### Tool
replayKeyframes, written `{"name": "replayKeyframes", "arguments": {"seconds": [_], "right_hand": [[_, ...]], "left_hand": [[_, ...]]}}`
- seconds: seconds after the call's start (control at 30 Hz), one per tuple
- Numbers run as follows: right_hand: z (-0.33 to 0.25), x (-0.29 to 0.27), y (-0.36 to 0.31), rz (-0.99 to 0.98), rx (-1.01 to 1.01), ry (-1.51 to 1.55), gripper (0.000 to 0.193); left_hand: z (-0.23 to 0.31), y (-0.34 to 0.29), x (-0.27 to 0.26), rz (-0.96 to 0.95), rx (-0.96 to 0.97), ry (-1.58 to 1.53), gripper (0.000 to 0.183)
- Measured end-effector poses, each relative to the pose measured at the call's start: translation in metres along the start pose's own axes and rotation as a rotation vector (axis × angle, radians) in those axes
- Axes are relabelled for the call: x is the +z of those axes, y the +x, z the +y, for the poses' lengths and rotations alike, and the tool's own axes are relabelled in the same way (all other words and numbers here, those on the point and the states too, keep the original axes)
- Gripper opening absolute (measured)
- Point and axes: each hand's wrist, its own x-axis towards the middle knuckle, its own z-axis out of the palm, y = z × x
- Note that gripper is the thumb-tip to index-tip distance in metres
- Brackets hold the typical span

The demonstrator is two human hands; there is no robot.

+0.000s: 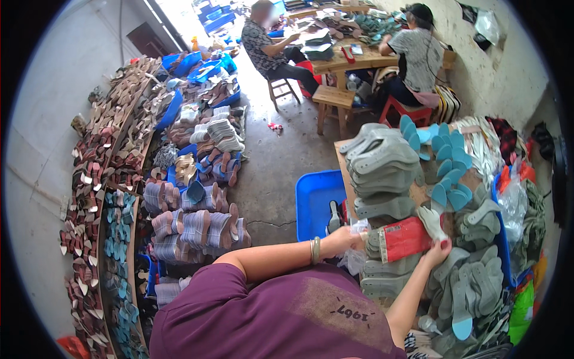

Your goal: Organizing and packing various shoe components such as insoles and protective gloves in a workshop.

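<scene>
My left hand (339, 240), with a bangle at the wrist, is closed at the left edge of the worktable, beside a small whitish piece (359, 227); what it grips is too small to make out. My right hand (437, 253) pinches the lower end of a pale grey-white insole (430, 221). Between the hands, a flat red packet (406, 240) lies over grey insoles. A tall stack of grey insoles (382, 158) rises beyond it. Light-blue insole pieces (451, 158) lie spread out to the far right of the stack.
A blue tub (317, 200) stands left of the worktable (353, 173). More grey insoles (478, 281) crowd the right side. Racks and piles of insoles (197, 227) line the left. Two people (272, 51) sit at a far table (382, 61), with a wooden stool (333, 97) nearby.
</scene>
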Motion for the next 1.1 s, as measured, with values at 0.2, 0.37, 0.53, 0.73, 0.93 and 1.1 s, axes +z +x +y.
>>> {"name": "replayKeyframes", "arguments": {"seconds": [0.2, 0.37, 0.53, 0.73, 0.93, 1.1], "right_hand": [[-0.142, 0.087, -0.114, -0.738, -0.837, -0.387, 0.03], [-0.13, 0.063, -0.214, -1.337, -1.01, -0.311, 0.016], [-0.109, 0.016, -0.23, -1.336, -0.629, -0.346, 0.017], [-0.047, -0.042, -0.182, -0.5, 0.088, -0.407, 0.019], [-0.024, -0.019, -0.158, -0.481, 0.293, -0.614, 0.043], [-0.002, 0.007, -0.153, -0.43, 0.552, -0.273, 0.031]], "left_hand": [[0.001, 0.038, -0.021, -0.019, -0.058, -0.417, 0.03], [0.003, 0.039, -0.036, -0.156, -0.168, -0.535, 0.053], [-0.054, 0.037, -0.045, -0.015, -0.258, -0.275, 0.033], [-0.03, 0.036, -0.051, 0.031, 0.037, -0.291, 0.038], [-0.004, 0.062, -0.049, -0.087, 0.15, -0.254, 0.035], [0.016, 0.088, -0.029, -0.106, 0.152, -0.32, 0.035]]}}
